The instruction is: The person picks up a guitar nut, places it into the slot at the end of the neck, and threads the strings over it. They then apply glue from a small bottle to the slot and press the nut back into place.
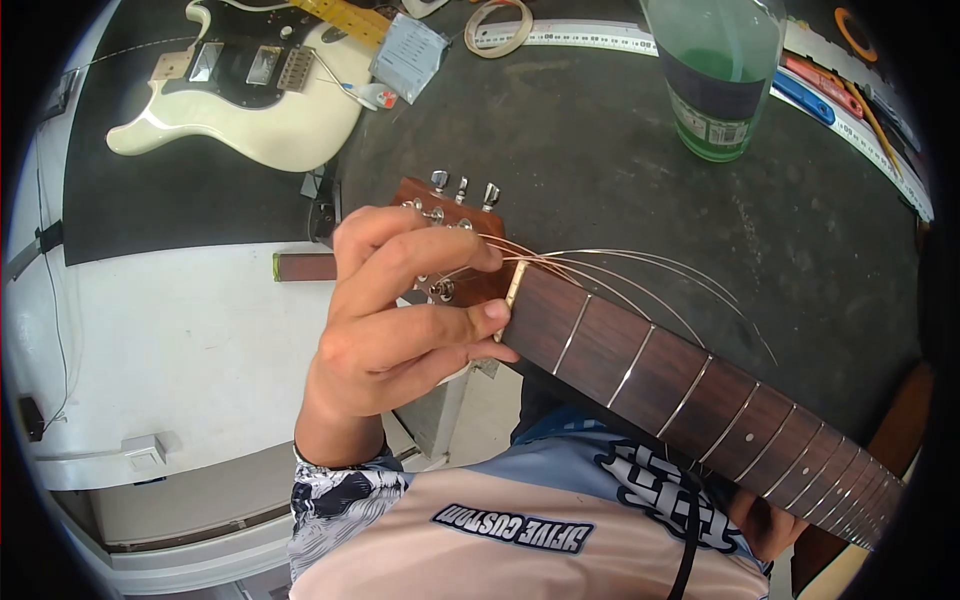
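Note:
An unstrung guitar neck (680, 385) runs diagonally from the centre to the lower right, its headstock (470, 215) at the upper left end. My left hand (400, 320) is closed around the nut end, with fingertips at the pale nut (516, 285) and one finger over the loose strings. These strings (640, 262) fan out to the right above the fretboard. Below the neck at the lower right, part of my right hand (768, 525) shows; its fingers are hidden.
A cream guitar body (250, 125) lies on a black mat at the upper left. A green bottle (715, 100), a tape roll (498, 28), a long ruler (575, 36) and several tools stand or lie along the table's far side. A small packet (408, 58) rests beside the guitar body.

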The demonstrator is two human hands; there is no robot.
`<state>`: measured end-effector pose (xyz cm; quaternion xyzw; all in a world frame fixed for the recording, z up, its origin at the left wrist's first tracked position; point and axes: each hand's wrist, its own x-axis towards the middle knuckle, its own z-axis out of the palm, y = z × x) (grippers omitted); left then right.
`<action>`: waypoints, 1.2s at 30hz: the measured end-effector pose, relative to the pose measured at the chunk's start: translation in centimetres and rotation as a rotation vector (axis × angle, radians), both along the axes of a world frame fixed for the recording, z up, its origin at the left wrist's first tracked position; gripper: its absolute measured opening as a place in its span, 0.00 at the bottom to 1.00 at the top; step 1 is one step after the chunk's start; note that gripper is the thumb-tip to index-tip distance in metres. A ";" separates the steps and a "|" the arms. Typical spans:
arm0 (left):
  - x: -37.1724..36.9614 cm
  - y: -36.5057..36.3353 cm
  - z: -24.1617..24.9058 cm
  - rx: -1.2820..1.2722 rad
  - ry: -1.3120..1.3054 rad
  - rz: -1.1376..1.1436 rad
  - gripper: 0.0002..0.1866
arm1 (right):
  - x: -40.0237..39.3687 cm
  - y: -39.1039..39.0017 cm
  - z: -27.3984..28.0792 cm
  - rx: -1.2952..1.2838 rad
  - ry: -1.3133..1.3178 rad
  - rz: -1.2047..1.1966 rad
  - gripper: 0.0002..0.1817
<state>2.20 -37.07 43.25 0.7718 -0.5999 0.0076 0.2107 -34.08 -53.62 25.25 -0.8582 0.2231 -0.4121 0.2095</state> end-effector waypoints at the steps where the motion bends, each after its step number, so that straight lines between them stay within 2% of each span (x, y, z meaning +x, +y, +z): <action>1: 0.1 -0.1 -0.3 -0.032 0.043 0.009 0.14 | 0.1 0.1 0.1 0.004 0.001 -0.001 0.14; 8: 1.0 0.7 -0.9 -0.078 0.135 -0.039 0.17 | -0.1 0.7 0.9 0.044 0.043 -0.023 0.13; 12: 2.7 1.2 -1.6 -0.059 0.223 -0.179 0.18 | 0.5 1.5 2.3 0.089 0.110 -0.060 0.12; 15: 3.3 1.2 -2.3 -0.068 0.281 -0.241 0.18 | 1.1 0.6 3.6 0.048 0.189 0.014 0.10; 16: 3.5 1.1 -2.5 -0.108 0.267 -0.264 0.18 | 1.6 0.4 3.5 0.044 0.139 0.042 0.09; 22: 4.7 0.2 -3.7 -0.225 0.281 -0.388 0.18 | 2.6 -0.1 8.6 -0.170 0.229 0.210 0.14; 28: 4.0 0.5 -4.6 -0.320 0.210 -0.373 0.19 | 6.5 0.4 14.3 -0.324 0.294 0.096 0.18; 32: 3.8 0.6 -5.2 -0.370 0.199 -0.374 0.18 | 10.0 -0.2 13.9 -0.289 0.222 0.048 0.16; 36: 3.7 0.6 -5.2 -0.375 0.225 -0.370 0.16 | 12.1 -1.0 13.3 -0.310 0.266 -0.028 0.13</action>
